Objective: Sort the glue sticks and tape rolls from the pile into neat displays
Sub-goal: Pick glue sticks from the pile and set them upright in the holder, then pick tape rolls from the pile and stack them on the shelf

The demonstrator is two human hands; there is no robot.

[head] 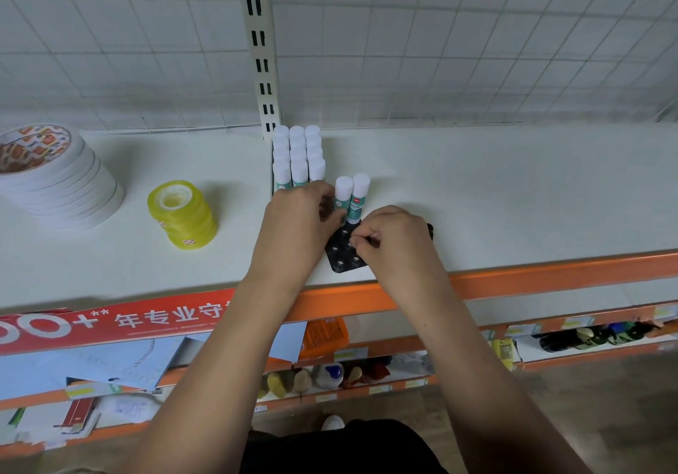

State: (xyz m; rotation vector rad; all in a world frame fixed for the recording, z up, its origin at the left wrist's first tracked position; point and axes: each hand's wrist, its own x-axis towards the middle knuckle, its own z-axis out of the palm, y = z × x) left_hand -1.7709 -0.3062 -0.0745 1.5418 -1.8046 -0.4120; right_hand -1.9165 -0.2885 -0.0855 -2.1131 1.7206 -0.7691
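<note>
Several white-capped glue sticks [298, 154] stand in neat rows against the shelf upright. Two more glue sticks [351, 195] stand in the far end of a black holder tray [343, 253] with round sockets. My left hand [299, 224] grips the nearer of these two sticks at its lower body. My right hand [390, 239] has curled fingers pinching the tray's edge, covering its right part. A stack of yellow tape rolls [183, 215] stands to the left, and a taller stack of white tape rolls [55, 176] stands at the far left.
The white shelf [513, 195] has an orange front rail [550, 272] and a wire grid back panel [458, 52]. A red printed box [110, 321] sits below the front edge at left. Lower shelves hold bottles and paper goods.
</note>
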